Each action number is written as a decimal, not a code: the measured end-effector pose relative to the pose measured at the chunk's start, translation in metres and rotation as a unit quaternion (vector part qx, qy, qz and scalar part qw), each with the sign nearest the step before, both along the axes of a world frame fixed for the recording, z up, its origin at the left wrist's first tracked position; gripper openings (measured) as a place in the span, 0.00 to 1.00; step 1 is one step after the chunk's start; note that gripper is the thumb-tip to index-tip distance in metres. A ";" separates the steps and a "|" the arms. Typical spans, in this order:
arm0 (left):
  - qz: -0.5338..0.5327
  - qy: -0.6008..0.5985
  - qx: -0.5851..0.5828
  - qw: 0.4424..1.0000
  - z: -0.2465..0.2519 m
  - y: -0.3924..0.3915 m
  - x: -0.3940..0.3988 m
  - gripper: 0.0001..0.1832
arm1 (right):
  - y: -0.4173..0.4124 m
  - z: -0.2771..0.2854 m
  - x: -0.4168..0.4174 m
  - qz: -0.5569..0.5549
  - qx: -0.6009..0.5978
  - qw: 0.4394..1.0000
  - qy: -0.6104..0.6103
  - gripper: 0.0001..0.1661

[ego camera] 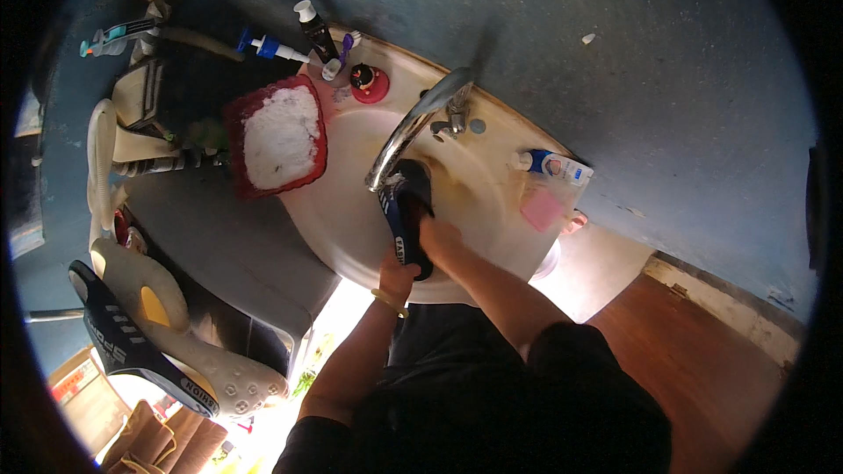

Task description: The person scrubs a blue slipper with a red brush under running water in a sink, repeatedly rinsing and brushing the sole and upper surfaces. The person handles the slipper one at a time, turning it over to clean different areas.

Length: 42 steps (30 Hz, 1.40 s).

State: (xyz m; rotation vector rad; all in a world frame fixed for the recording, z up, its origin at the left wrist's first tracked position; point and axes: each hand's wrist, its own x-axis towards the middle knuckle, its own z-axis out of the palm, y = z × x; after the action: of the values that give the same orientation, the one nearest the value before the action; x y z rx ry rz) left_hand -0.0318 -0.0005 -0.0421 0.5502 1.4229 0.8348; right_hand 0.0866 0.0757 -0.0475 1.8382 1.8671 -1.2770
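A dark slipper (415, 178) with white stripes and lettering on its side is held over the white washbasin (329, 210), its toe below the spout of the chrome tap (421, 122). At the heel, my left hand (397, 275) grips it, thumb on the near edge. My right hand (440, 237) reaches into the slipper's opening from the right and is blurred. Its fingertips are hidden, so I cannot tell whether it holds anything. Left of the basin lies a matching dark slipper (141, 349), against a pale slipper with holes (247, 385).
A red plastic basket (321, 145) of white powder overlaps the basin's left rim. Behind stand a black bottle (316, 33) and a small figurine (365, 79). To the right lie a tube (560, 168) and pink soap (542, 209). A blue wall (625, 99) rises behind.
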 end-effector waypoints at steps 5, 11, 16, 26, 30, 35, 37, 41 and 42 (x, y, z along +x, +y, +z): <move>-0.081 0.164 -0.052 0.982 0.041 0.012 0.003 0.30 | 0.008 -0.009 0.010 0.023 0.060 0.998 0.014 0.24; 0.086 -0.147 -0.055 0.984 0.058 0.006 -0.010 0.34 | -0.028 0.048 0.082 0.048 0.047 0.987 0.145 0.32; 0.103 -0.210 -0.040 0.971 0.061 -0.007 -0.028 0.32 | -0.022 0.081 0.116 -0.102 0.073 0.969 0.212 0.36; 0.113 -0.294 0.001 0.949 0.054 0.002 -0.029 0.29 | 0.038 0.071 0.065 -0.142 0.225 0.919 0.292 0.41; 0.093 -0.308 0.003 0.947 0.055 0.008 -0.031 0.29 | 0.069 0.070 0.051 -0.102 0.216 0.913 0.330 0.40; 0.117 -0.283 0.012 0.952 0.059 0.017 -0.028 0.30 | 0.098 0.054 0.042 -0.061 0.127 0.921 0.362 0.38; 0.104 -0.265 0.017 0.958 0.070 0.022 -0.029 0.29 | 0.104 0.055 0.039 -0.044 0.128 0.926 0.353 0.37; 0.054 -0.221 0.009 0.974 0.108 0.042 -0.034 0.27 | 0.112 0.077 0.034 -0.036 0.046 0.946 0.318 0.41; 0.053 -0.201 0.014 0.978 0.116 0.048 -0.032 0.25 | 0.113 0.070 0.033 -0.034 0.053 0.939 0.339 0.42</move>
State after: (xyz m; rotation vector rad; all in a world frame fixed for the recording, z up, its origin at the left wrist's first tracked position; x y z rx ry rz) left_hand -0.0638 0.0475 0.0742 0.3047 1.0765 0.9907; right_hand 0.1200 0.1885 0.0224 1.6395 2.2328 -2.0696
